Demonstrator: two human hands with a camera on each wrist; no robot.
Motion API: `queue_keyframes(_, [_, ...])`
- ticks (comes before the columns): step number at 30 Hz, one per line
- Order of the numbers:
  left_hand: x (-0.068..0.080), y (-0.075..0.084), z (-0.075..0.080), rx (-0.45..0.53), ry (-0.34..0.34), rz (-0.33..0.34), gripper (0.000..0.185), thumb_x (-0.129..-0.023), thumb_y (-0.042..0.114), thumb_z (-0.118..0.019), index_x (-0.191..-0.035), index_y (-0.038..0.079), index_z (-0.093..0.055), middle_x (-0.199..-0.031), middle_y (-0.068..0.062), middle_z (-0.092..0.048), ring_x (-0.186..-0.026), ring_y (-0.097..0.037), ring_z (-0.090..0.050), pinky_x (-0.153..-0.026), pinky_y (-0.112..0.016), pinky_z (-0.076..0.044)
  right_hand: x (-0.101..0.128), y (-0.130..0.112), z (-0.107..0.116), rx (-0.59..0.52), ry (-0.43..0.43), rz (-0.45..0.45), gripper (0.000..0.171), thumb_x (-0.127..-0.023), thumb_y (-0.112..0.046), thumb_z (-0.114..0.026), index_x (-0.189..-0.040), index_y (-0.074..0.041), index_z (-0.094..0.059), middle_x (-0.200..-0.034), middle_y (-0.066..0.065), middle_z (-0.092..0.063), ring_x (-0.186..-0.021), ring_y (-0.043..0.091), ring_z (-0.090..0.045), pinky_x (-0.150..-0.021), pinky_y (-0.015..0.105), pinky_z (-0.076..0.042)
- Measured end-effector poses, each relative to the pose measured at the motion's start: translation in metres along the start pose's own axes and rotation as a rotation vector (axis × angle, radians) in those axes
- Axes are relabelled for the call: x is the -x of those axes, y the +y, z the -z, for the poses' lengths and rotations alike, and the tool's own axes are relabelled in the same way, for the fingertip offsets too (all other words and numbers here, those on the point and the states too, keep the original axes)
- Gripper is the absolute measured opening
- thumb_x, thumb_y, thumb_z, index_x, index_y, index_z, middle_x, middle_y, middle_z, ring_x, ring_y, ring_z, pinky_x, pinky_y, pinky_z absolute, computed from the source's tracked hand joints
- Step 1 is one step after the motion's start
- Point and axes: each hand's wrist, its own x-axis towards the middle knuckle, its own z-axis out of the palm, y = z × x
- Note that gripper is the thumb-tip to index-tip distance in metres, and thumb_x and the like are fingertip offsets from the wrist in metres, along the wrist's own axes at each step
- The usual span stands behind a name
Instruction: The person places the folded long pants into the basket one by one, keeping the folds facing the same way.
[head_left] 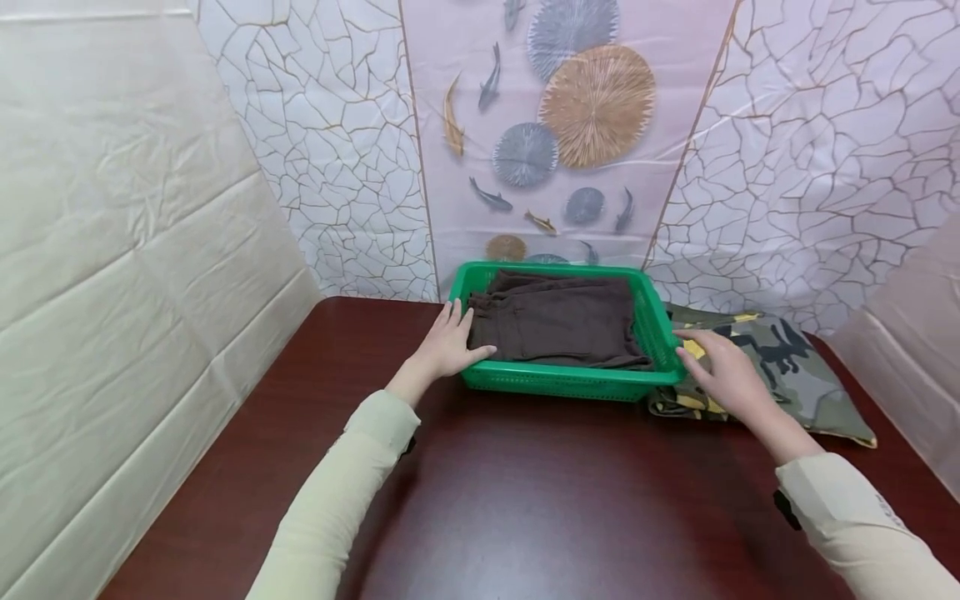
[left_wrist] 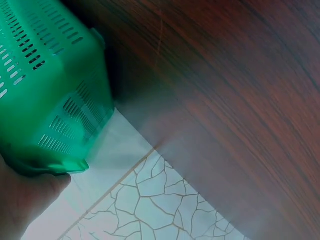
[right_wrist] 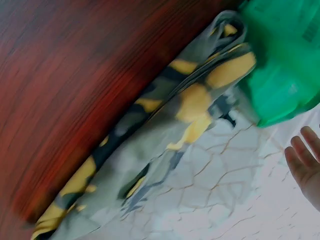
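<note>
Sleeves of pale cloth are seen nearest, above the dark red bench; the left hand is laid with straight fingers against the near left corner of the green basket, thumb resting on the folded brown cloth inside; the right hand is held with relaxed, spread fingers just beside the basket's right rim, over the camouflage-patterned cloth lying on the bench and partly tucked under the basket; nothing is gripped by either hand; the basket is set at the far middle of the bench, close against the patterned backdrop.
</note>
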Motion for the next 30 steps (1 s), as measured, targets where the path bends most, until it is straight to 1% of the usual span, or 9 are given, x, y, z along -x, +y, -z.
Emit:
queue_keyframes(6, [-0.004, 0.003, 0.003, 0.001, 0.002, -0.029, 0.083, -0.094, 0.057, -0.043, -0.151, 0.003, -0.016, -0.158, -0.019, 0.004, -0.147, -0.031, 0.007, -0.120, -0.045, -0.006, 0.000, 0.024, 0.007, -0.026, 0.101, -0.140, 0.038, -0.101, -0.018, -0.041, -0.125, 0.009, -0.051, -0.118, 0.034, -0.052, -0.104, 0.049, -0.051, -0.080, 0.061, -0.043])
queue_keyframes(9, [-0.005, 0.003, 0.004, 0.013, 0.000, -0.039, 0.080, -0.095, 0.053, -0.044, -0.150, 0.002, -0.017, -0.158, -0.019, 0.004, -0.147, -0.032, 0.006, -0.120, -0.045, -0.006, -0.001, 0.036, 0.007, 0.023, 0.108, -0.218, 0.035, -0.099, -0.014, -0.043, -0.123, 0.012, -0.050, -0.115, 0.036, -0.052, -0.098, 0.050, -0.052, -0.075, 0.059, -0.044])
queue_keyframes(11, [-0.004, 0.002, 0.004, 0.007, -0.004, -0.038, 0.076, -0.096, 0.051, -0.044, -0.150, 0.003, -0.019, -0.158, -0.019, 0.004, -0.147, -0.032, 0.006, -0.120, -0.045, -0.006, -0.001, 0.046, 0.006, 0.102, 0.061, -0.254, 0.036, -0.097, -0.012, -0.046, -0.123, 0.014, -0.048, -0.117, 0.038, -0.049, -0.102, 0.053, -0.047, -0.080, 0.063, -0.041])
queue_keyframes(15, [-0.002, -0.001, 0.003, -0.010, 0.002, -0.028, 0.071, -0.097, 0.049, -0.043, -0.150, 0.006, -0.023, -0.158, -0.020, 0.002, -0.147, -0.032, 0.005, -0.120, -0.045, -0.006, 0.000, 0.067, 0.000, 0.212, -0.120, -0.328, 0.046, -0.096, -0.019, -0.049, -0.127, 0.013, -0.040, -0.129, 0.043, -0.030, -0.120, 0.061, -0.024, -0.095, 0.073, -0.023])
queue_keyframes(17, [-0.002, -0.002, 0.003, -0.008, 0.005, -0.028, 0.070, -0.097, 0.049, -0.042, -0.150, 0.007, -0.024, -0.158, -0.020, 0.001, -0.147, -0.032, 0.006, -0.120, -0.045, -0.006, 0.002, 0.077, -0.004, 0.206, -0.206, -0.363, 0.054, -0.097, -0.028, -0.049, -0.131, 0.011, -0.036, -0.133, 0.043, -0.021, -0.125, 0.065, -0.011, -0.095, 0.078, -0.014])
queue_keyframes(21, [-0.002, -0.002, 0.000, 0.001, 0.001, -0.042, 0.068, -0.098, 0.051, -0.039, -0.149, 0.009, -0.026, -0.158, -0.020, 0.002, -0.147, -0.032, 0.007, -0.120, -0.045, -0.006, 0.007, 0.095, -0.010, 0.133, -0.357, -0.401, 0.079, -0.094, -0.055, -0.043, -0.142, 0.006, -0.025, -0.143, 0.041, -0.005, -0.123, 0.073, 0.007, -0.090, 0.084, -0.003])
queue_keyframes(24, [-0.001, -0.002, -0.001, 0.009, -0.004, -0.042, 0.065, -0.098, 0.051, -0.037, -0.149, 0.010, -0.029, -0.158, -0.019, 0.004, -0.147, -0.032, 0.008, -0.120, -0.045, -0.005, 0.010, 0.100, -0.014, 0.077, -0.442, -0.415, 0.093, -0.090, -0.066, -0.041, -0.147, 0.002, -0.013, -0.147, 0.039, 0.006, -0.121, 0.073, 0.013, -0.088, 0.085, 0.003])
queue_keyframes(27, [0.000, -0.001, -0.001, 0.011, -0.002, -0.047, 0.064, -0.098, 0.051, -0.037, -0.148, 0.010, -0.032, -0.158, -0.019, 0.004, -0.147, -0.032, 0.007, -0.120, -0.045, -0.005, 0.011, 0.101, -0.017, 0.054, -0.485, -0.426, 0.095, -0.089, -0.067, -0.041, -0.148, -0.001, -0.008, -0.146, 0.038, 0.012, -0.120, 0.073, 0.014, -0.086, 0.086, 0.004])
queue_keyframes(30, [0.000, -0.001, -0.001, 0.005, 0.002, -0.050, 0.064, -0.098, 0.051, -0.036, -0.147, 0.010, -0.033, -0.158, -0.021, 0.001, -0.147, -0.033, 0.006, -0.120, -0.046, -0.006, 0.011, 0.102, -0.017, 0.054, -0.510, -0.432, 0.095, -0.089, -0.066, -0.042, -0.149, -0.002, -0.006, -0.147, 0.037, 0.012, -0.119, 0.075, 0.011, -0.085, 0.087, 0.002])
